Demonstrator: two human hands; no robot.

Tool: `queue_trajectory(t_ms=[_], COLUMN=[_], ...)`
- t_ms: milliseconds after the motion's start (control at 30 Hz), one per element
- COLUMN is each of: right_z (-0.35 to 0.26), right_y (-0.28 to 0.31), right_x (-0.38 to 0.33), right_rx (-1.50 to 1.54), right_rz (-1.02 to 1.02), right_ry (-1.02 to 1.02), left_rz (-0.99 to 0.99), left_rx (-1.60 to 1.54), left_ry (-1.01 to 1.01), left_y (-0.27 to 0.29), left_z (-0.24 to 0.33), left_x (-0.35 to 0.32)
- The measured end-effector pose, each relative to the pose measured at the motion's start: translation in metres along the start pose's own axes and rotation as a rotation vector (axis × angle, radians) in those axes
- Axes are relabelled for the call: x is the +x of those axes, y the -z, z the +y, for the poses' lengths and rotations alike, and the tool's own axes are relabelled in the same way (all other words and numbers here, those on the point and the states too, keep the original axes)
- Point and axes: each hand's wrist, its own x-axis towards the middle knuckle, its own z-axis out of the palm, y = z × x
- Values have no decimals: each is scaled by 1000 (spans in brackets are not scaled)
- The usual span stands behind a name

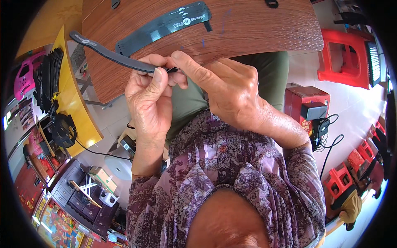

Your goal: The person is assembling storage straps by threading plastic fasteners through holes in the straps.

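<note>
Pinching the near end of a long black strap (108, 54), the left hand (149, 99) has its thumb and fingers closed on it just above the edge of the wooden table (256, 29). The right hand (225, 89) meets it there, fingertips closed on the same end. A wider black strap (165, 25) lies flat on the table beyond.

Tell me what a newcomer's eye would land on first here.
First, the two hands at the centre: the left hand and right hand pinch one end of a narrow black strap that runs up and left over the wooden table. Next, a wider black strap lies flat on the table just beyond. At the right edge, a bright red stool stands on the pale floor.
</note>
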Motion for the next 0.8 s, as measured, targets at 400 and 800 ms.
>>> queue_trajectory(t_ms=[400,800], right_z=[4,-3], right_y=[0,3], right_x=[-3,3], right_rx=[157,745], right_rz=[-87,-111], right_ry=[-100,-440], left_rz=[-11,-23], left_rx=[125,52], left_ry=[32,131], left_y=[-2,-4], left_z=[5,4], left_x=[7,12])
